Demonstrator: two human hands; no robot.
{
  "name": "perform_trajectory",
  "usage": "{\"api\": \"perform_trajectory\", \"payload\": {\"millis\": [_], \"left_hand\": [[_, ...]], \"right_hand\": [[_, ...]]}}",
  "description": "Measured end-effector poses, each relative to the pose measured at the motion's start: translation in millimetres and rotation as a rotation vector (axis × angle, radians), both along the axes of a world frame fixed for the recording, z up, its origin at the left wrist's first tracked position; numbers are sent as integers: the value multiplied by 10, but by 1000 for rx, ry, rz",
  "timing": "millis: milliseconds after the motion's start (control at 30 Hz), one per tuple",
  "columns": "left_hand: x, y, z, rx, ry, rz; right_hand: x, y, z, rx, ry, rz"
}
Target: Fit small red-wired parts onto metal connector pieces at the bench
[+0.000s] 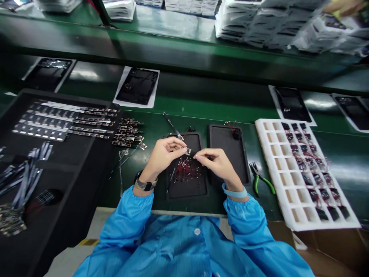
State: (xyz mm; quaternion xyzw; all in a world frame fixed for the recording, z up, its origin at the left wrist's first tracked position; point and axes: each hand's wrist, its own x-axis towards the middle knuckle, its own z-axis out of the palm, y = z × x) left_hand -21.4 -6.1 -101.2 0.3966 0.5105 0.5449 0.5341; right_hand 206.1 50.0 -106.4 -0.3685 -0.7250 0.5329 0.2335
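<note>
Between thumb and fingers, my left hand [170, 152] pinches a small circuit board [188, 151] with a thin flat cable [173, 127] running up and away from it. My right hand [212, 161] is closed in a pinch just right of the board; whatever sits at its fingertips is too small to make out. Both hands are over a black tray [187, 192] holding a pile of small red-wired parts [186, 169]. A second black tray [229, 154] lies under and beside my right hand, with a black wired component [236, 133] at its far end.
Green-handled pliers [261, 180] lie right of the trays, beside a white foam tray [266, 154] partly filled with black wired components. Bundled flex cables [128, 130] and a black case [72, 165] are at left. Tablet housings [137, 86] lie on the green belt behind. Another person's hand [344, 7] is at top right.
</note>
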Motion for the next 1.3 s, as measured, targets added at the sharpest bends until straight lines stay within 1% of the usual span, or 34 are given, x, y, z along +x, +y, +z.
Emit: {"api": "perform_trajectory", "payload": {"millis": [200,267,333,433,533,667,833,967,1133,1300], "left_hand": [[35,2,-24,-1,-8,33],[14,6,-29,33,-47,107],[-30,7,-22,76,-117,189],[-112,-1,10,116,-216,264],[-157,-6,43,135,-300,306],[-71,8,37,99,-408,263],[186,33,-77,-40,-496,172],[289,32,-140,-125,-471,106],[316,21,-136,-141,-395,62],[350,12,-133,-148,-393,57]], "right_hand": [[-41,-44,44,4,22,0],[-17,-54,67,22,32,-34],[38,-59,99,43,60,-114],[153,-64,158,45,137,-219],[225,-73,205,37,184,-203],[139,-101,195,58,114,-129],[-56,-142,110,115,23,-134],[-80,-146,66,147,-11,-128],[-68,-130,57,105,-29,-105],[-76,-127,74,75,-22,-86]]}}
